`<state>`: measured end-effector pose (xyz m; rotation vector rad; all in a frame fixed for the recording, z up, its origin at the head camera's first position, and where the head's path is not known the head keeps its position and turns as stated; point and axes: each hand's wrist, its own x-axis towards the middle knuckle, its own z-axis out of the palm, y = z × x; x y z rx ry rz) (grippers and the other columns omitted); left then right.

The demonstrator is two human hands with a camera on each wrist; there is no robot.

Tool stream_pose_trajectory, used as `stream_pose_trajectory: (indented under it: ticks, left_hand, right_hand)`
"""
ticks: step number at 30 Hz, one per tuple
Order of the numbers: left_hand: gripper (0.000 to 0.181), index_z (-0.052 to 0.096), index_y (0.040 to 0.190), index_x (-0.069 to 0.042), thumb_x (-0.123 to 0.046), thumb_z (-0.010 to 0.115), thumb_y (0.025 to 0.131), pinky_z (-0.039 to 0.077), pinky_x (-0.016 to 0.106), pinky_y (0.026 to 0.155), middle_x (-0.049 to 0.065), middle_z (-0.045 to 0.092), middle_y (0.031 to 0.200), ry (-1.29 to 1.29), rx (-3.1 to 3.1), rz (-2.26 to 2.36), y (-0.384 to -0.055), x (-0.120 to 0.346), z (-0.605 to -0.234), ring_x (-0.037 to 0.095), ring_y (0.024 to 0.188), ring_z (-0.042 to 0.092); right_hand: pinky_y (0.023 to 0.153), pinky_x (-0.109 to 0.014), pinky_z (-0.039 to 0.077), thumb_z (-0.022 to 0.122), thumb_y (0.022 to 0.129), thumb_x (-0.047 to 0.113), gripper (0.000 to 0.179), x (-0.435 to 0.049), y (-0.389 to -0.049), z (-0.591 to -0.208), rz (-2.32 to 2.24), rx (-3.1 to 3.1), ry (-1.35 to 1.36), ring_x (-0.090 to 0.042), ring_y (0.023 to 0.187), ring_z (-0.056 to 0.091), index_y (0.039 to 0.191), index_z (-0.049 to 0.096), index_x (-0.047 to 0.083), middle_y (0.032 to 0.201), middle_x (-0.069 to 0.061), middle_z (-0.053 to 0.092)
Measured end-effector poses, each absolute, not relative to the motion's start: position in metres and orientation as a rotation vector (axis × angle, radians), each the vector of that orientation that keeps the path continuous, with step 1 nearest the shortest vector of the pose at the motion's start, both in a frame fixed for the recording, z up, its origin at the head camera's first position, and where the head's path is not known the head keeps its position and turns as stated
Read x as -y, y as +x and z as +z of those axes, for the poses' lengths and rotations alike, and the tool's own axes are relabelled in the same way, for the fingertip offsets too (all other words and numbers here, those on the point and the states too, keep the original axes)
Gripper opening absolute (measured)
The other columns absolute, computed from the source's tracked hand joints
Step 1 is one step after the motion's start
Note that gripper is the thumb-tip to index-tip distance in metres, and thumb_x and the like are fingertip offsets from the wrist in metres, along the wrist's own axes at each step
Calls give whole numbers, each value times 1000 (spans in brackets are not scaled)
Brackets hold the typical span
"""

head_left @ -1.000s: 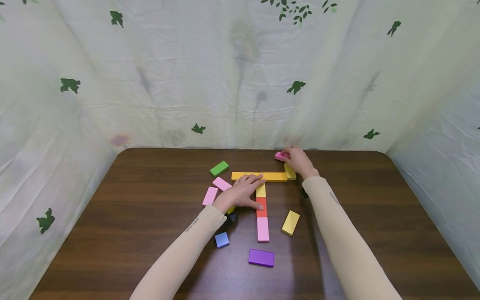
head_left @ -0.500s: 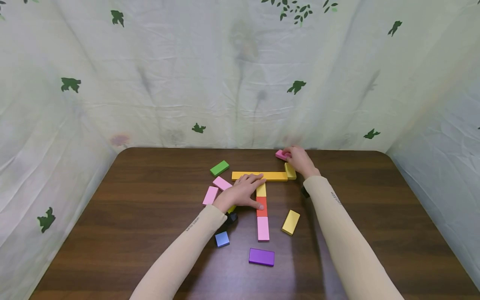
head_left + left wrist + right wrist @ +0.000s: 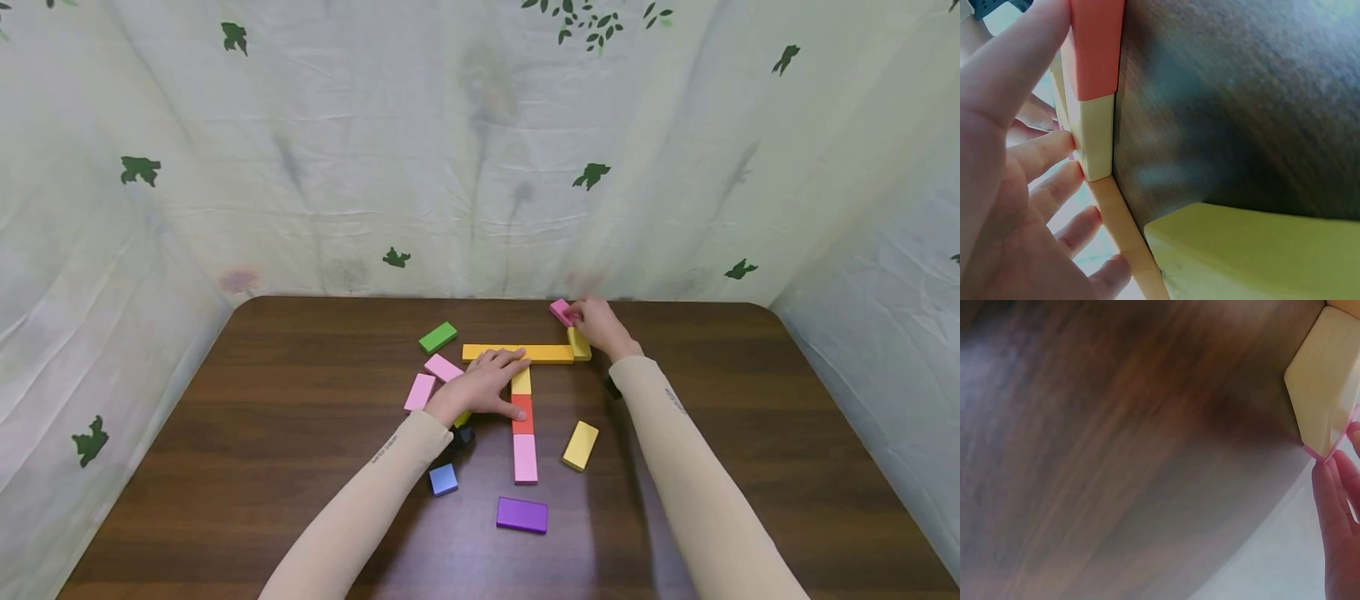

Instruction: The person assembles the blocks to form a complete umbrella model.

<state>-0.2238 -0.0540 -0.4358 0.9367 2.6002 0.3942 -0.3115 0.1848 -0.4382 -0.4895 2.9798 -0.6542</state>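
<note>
At the table's far side my right hand (image 3: pixel 602 325) holds a pink block (image 3: pixel 559 312) between thumb and fingers. This block meets the back end of a yellow block (image 3: pixel 578 343); only its thin pink edge shows in the right wrist view. The yellow block lies against the right end of a long orange block (image 3: pixel 551 354). My left hand (image 3: pixel 480 387) is spread over the row below, fingertips at the orange block and a pale yellow block (image 3: pixel 1096 134). Its thumb touches a red block (image 3: pixel 522 426). Another pink block (image 3: pixel 525 458) ends the row.
Left of the row lie a green block (image 3: pixel 438 337), two pink blocks, a partly hidden yellow block (image 3: pixel 462 418) and a blue block (image 3: pixel 443 479). A purple block (image 3: pixel 522 515) sits in front, a loose yellow block (image 3: pixel 581 446) to the right. Behind hangs a pale cloth (image 3: pixel 322 167).
The pink block in my right hand has turned, its near end coming toward the yellow block. My left hand has stayed in place.
</note>
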Motion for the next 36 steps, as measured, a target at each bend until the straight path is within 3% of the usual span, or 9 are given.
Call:
stream_pose_trajectory:
  ticks: [9,23,36]
  left_hand:
    - [87,29,151,-13,-47,71,83,15,51,111,6,19,157,940,-2602,402,-223,55,-437,33,141,16]
    - [88,30,151,-13,-47,72,82,15,53,111,6,19,157,923,-2595,398,-223,55,-436,35,141,16]
    - [87,30,151,-12,-46,71,83,14,53,111,7,20,157,926,-2589,415,-223,54,-435,36,141,17]
  right_hand:
    - [95,-46,43,51,91,-5,30,-186,-309,-442,-675,-2988,-515,-37,111,53,118,65,-6,121,-23,59]
    - [98,-49,40,57,87,-4,33,-201,-301,-441,-835,-2934,-584,-37,115,51,120,63,-5,123,-22,58]
    - [103,-50,35,55,89,2,37,-212,-291,-445,-784,-2897,-581,-38,123,45,126,60,-3,129,-24,54]
